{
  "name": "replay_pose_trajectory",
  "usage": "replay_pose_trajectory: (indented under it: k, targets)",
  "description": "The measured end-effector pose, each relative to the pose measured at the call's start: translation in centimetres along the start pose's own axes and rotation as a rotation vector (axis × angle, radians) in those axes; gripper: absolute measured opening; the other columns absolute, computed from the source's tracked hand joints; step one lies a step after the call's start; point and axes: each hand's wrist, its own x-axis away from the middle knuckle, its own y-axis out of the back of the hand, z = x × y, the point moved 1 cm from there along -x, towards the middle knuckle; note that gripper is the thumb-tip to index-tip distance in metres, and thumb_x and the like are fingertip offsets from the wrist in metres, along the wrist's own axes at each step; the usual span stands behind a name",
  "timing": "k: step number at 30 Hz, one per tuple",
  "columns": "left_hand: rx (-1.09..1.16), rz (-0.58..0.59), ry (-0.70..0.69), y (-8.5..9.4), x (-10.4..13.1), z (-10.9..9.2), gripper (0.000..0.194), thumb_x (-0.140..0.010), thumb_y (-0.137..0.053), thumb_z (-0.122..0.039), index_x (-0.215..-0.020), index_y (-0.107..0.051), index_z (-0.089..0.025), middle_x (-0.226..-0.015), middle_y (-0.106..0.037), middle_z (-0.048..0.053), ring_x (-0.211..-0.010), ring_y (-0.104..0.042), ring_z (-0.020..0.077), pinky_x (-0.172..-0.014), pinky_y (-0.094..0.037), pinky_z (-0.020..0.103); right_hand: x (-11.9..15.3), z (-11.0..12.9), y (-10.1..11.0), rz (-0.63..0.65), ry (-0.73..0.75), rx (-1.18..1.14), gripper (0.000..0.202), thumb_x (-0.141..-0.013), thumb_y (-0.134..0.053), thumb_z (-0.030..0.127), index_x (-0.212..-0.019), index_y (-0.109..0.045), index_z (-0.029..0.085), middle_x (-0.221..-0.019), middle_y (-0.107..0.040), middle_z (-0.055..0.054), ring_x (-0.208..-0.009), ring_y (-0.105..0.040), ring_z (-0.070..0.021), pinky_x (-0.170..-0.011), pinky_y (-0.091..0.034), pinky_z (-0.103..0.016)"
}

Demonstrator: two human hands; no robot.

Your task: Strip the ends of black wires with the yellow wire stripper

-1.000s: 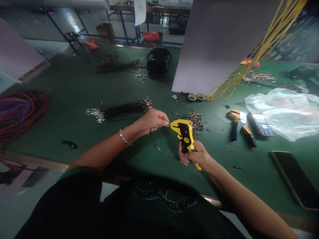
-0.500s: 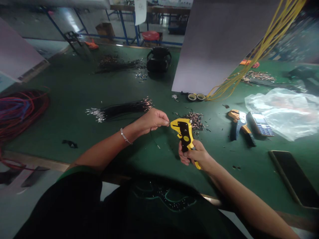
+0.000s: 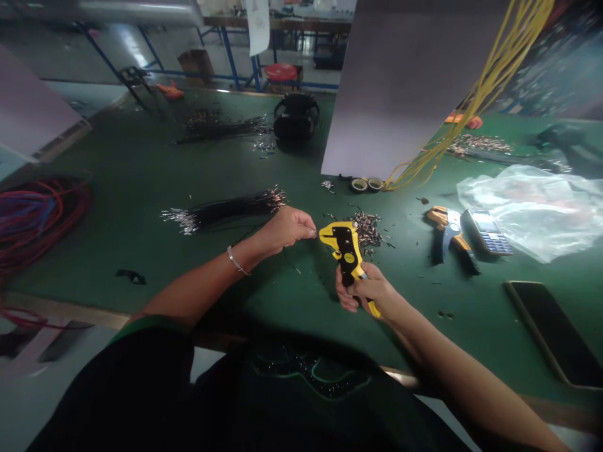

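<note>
My right hand is closed around the handles of a yellow and black wire stripper, its jaws pointing left. Just left of the jaws, my left hand pinches a thin black wire, whose loose end hangs below the fingers. The pinched end at the fingertips is too small to make out. Behind my left hand lies a bundle of black wires with silvery tips at the left and copper tips at the right. A pile of short cut-off bits lies behind the stripper.
On the right are a second stripper, a keypad phone, a plastic bag and a smartphone. Tape rolls sit beneath a hanging grey panel and yellow wires. Red cable coils lie left.
The view has shifted slightly. Both hands stay in nearly the same pose, with the pinched wire still close to the stripper's jaws.
</note>
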Motion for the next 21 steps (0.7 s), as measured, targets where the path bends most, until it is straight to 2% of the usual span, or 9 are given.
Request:
replay_pose_trajectory:
  k: [7,15,21]
  targets:
    - [0.001,-0.049,-0.015,-0.5,-0.1,0.5,0.004,-0.068,-0.062,-0.014,-0.064,-0.063,-0.012,-0.045,-0.046,-0.006,-0.033,-0.031,0.0019,-0.037,-0.018,0.020,0.0,0.7,-0.3,-0.035,-0.003,-0.001,0.020,-0.055,-0.055,0.006,-0.073,-0.058,0.015,-0.053,-0.056,0.002,-0.037,-0.043,-0.0090,-0.036,-0.034,-0.024]
    - [-0.103,-0.102,-0.117,-0.5,-0.5,1.5,0.008,-0.068,-0.061,-0.020,-0.065,-0.065,-0.013,-0.045,-0.045,-0.007,-0.039,-0.033,0.0035,-0.042,-0.022,0.020,-0.1,0.9,-0.2,-0.049,0.004,-0.001,0.022,-0.054,-0.055,0.004,-0.074,-0.059,0.014,-0.052,-0.056,0.002,-0.037,-0.043,-0.0092,-0.036,-0.035,-0.024]
    - [-0.150,-0.138,-0.140,-0.5,-0.3,1.3,0.008,-0.068,-0.061,-0.020,-0.064,-0.065,-0.013,-0.041,-0.042,-0.007,-0.039,-0.034,0.0043,-0.042,-0.023,0.020,0.0,1.2,-0.3,-0.039,0.018,-0.026,0.024,-0.054,-0.053,0.005,-0.075,-0.059,0.014,-0.055,-0.057,0.001,-0.039,-0.044,-0.0095,-0.036,-0.036,-0.024]
